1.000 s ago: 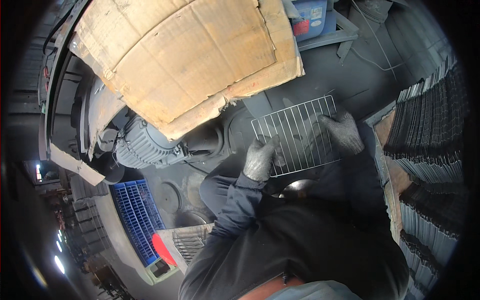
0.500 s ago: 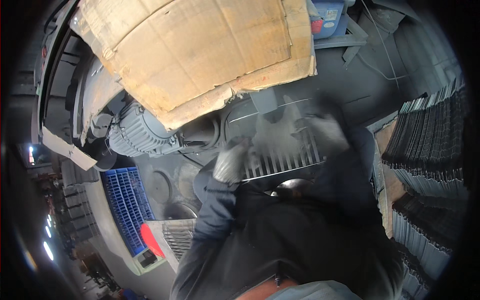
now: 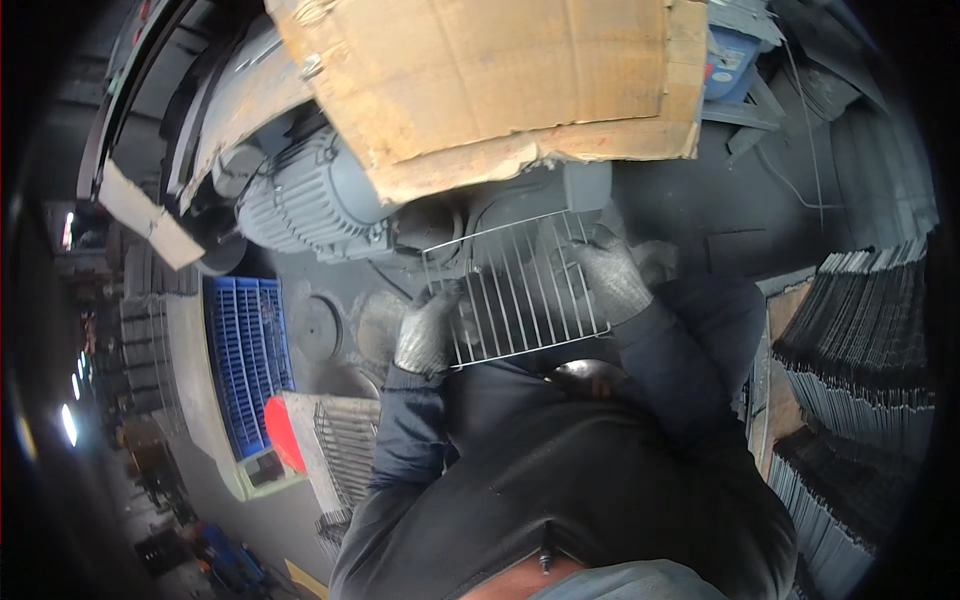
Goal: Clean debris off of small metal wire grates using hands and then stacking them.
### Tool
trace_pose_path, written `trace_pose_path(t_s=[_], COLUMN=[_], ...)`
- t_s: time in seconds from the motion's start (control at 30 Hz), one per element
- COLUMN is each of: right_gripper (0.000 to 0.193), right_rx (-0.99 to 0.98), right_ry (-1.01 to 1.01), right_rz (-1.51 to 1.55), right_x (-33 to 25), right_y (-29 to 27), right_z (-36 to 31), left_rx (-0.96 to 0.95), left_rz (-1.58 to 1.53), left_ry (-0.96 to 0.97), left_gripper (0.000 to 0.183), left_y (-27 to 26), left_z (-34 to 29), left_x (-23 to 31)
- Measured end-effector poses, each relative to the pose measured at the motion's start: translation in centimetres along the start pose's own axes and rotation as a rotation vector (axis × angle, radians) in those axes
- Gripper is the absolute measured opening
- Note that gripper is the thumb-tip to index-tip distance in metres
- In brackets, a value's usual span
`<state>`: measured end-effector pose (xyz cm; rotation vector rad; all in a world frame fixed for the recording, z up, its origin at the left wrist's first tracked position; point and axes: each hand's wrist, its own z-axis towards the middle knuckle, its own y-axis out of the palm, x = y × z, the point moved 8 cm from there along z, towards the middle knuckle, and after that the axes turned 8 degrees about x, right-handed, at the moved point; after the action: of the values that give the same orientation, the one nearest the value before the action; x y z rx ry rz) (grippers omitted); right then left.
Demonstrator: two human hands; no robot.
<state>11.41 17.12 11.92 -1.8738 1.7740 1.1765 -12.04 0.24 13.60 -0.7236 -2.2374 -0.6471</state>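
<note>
A wire rack (image 3: 535, 348) with thin parallel bars is held out in front of my body, slightly tilted. My left hand (image 3: 424, 332), in a grey, dirty glove, is closed on its left end. At the rack's right end, my gloved right hand (image 3: 612, 275) grips the edge, with its fingertips partly hidden by the bars. Just beyond the rack's far edge stands a grey block-shaped machine part (image 3: 588, 185). A shiny round metal piece (image 3: 588, 371) shows below the near edge, close to my lap.
A large cardboard sheet (image 3: 500, 90) covers the far side, beside a ribbed grey motor (image 3: 310, 195). To the left are a blue plastic crate (image 3: 250, 365) and a pile of wire racks (image 3: 345, 450). Tall stacks of racks (image 3: 855, 310) stand at the right.
My right hand, blurred by motion before, is now steady on the rack's right end. The rack's bars show sharply where a grey blur covered them. The whole view has shifted slightly.
</note>
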Motion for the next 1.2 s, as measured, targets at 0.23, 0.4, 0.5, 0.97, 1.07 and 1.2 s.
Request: trace_pose_path(t_s=[0.23, 0.4, 0.5, 0.97, 1.07, 1.2], right_gripper=[0.026, 0.027, 0.025, 0.016, 0.017, 0.021], right_rx=[-0.118, -0.039, -0.002, 0.219, 0.321, 0.291], right_ry=[-0.216, -0.24, -0.339, -0.526, -0.615, -0.435], right_rz=[-0.081, -0.238, -0.363, -0.159, -0.111, -0.177], right_x=[0.2, -0.7, -2.4, -2.8, -4.0, -2.5], right_y=[0.5, -3.7, -4.9, -12.6, -13.4, -11.6], right_z=[-5.0, -8.6, -9.7, 2.1, 2.3, 4.4], left_rx=[0.044, -0.062, -0.126, -0.164, -0.175, -0.228], left_rz=[0.025, 0.006, 0.065, 0.497, 0.549, 0.474], left_ry=[0.133, 0.1, 0.155, 0.462, 0.248, 0.254], left_gripper=[0.032, 0.02, 0.014, 0.015, 0.016, 0.018], left_y=[-1.1, 2.2, 3.7, 13.1, 13.9, 12.1], left_z=[-6.5, -8.4, -8.2, 3.3, 5.2, 5.7], left_x=[-0.6, -3.1, -3.2, -4.4, -4.7, -4.5])
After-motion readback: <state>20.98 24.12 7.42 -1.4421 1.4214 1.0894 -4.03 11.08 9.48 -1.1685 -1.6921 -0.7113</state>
